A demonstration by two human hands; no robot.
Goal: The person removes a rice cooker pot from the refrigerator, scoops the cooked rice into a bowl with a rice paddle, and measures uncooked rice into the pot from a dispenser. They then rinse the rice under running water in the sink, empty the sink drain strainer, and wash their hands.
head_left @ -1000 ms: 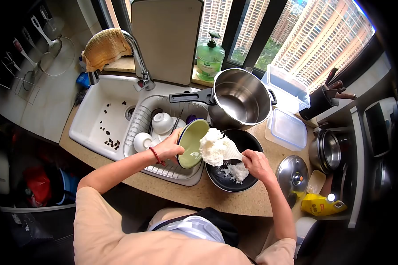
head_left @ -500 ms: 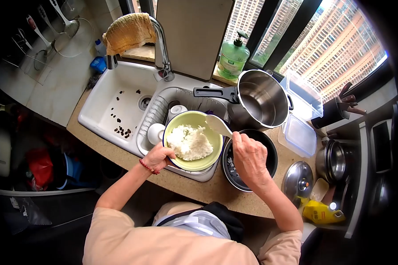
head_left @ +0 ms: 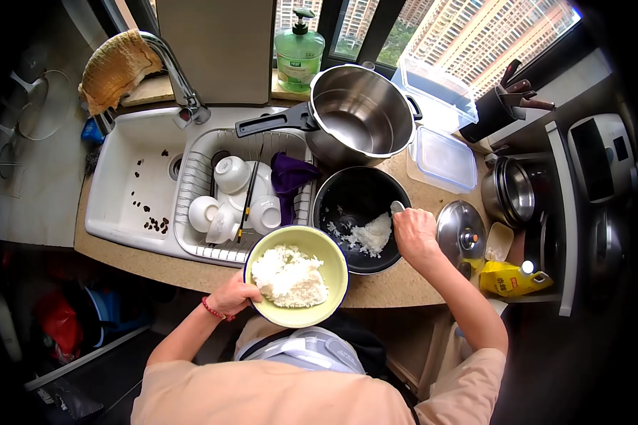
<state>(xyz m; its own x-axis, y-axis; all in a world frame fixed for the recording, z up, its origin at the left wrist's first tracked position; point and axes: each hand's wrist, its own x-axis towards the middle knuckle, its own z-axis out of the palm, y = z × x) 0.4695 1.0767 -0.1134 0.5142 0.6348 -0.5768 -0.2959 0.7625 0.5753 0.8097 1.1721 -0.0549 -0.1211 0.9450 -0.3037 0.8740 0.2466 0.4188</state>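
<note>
My left hand [head_left: 232,295] grips the left rim of a pale yellow bowl [head_left: 337,283] with a dark blue edge. A mound of cooked white rice [head_left: 289,278] sits in the bowl. My right hand [head_left: 417,235] is closed on a rice paddle [head_left: 397,207] at the right rim of a dark inner pot [head_left: 347,185]. Only a pale bit of the paddle shows above my fingers; its blade cannot be made out. A clump of rice [head_left: 373,235] and scattered grains lie in the pot, beside my right hand. The bowl is just left of and in front of the pot.
Behind the pot stands a steel pressure cooker pot [head_left: 361,113], its handle over the sink. A wire rack [head_left: 191,170] holds white bowls [head_left: 232,173], chopsticks [head_left: 252,191] and a purple cloth [head_left: 290,177]. At right are a plastic container [head_left: 443,159], a steel lid [head_left: 461,230] and a yellow pouch [head_left: 510,280].
My right hand has lowered the paddle from the bowl's rim into the pot, where a clump of rice now lies. The bowl has come closer to my body, and my view has shifted right.
</note>
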